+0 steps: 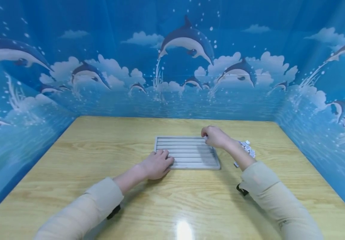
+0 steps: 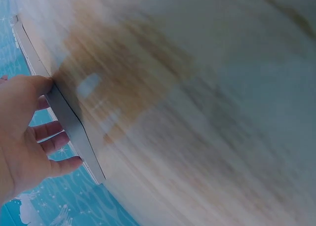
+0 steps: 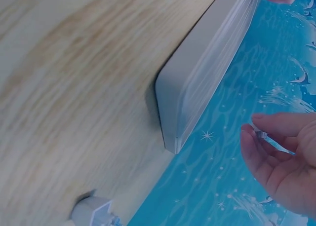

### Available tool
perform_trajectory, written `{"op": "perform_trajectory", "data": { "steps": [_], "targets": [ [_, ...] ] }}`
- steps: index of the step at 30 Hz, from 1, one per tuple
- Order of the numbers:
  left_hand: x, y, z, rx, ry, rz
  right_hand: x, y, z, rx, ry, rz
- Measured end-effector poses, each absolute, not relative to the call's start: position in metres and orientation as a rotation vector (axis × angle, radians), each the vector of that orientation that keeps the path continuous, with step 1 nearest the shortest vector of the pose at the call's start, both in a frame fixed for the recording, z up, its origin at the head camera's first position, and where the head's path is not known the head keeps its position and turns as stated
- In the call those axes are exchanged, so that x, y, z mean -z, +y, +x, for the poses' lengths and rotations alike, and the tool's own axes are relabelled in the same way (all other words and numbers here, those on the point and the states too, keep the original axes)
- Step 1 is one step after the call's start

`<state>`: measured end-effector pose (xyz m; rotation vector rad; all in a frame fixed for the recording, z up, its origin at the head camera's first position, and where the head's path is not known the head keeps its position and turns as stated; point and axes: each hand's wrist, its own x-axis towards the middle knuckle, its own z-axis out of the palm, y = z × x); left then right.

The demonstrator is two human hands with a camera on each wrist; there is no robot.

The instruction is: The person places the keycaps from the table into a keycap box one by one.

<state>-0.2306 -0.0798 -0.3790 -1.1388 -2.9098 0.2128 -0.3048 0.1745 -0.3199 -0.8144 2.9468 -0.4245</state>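
- gray tray [image 1: 187,154] flat on the surface [image 1: 172,196];
- left hand [image 1: 156,164] at its 8 o'clock — holding its edge;
- right hand [image 1: 216,136] at 2 o'clock — pinching a tiny block [image 3: 260,134];
- little blocks [image 1: 249,150] in a pile at 3 o'clock.

Blue dolphin-print curtains [image 1: 172,103] flank a wood-grain table [image 1: 94,146].

The left hand [image 1: 158,164] is holding the near left corner of a grey, ridged tray [image 1: 187,155]; the right hand [image 1: 217,137] is hovering at its far right corner. Small white-and-blue pieces [image 1: 249,150] are lying to that hand's right. A dolphin-printed curtain [image 1: 172,103] is hanging beyond both hands.
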Motion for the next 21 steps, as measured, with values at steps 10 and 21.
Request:
{"op": "perform_trajectory", "data": {
  "steps": [10, 21],
  "targets": [
    [0.380, -0.082, -0.229, -0.247, -2.870, -1.157, 0.317, 0.162, -0.302, 0.541, 2.895, -0.850],
    [0.380, -0.082, -0.229, -0.275, -2.849, -1.150, 0.321, 0.143, -0.299, 0.753, 2.834, -0.887]
  ]
}}
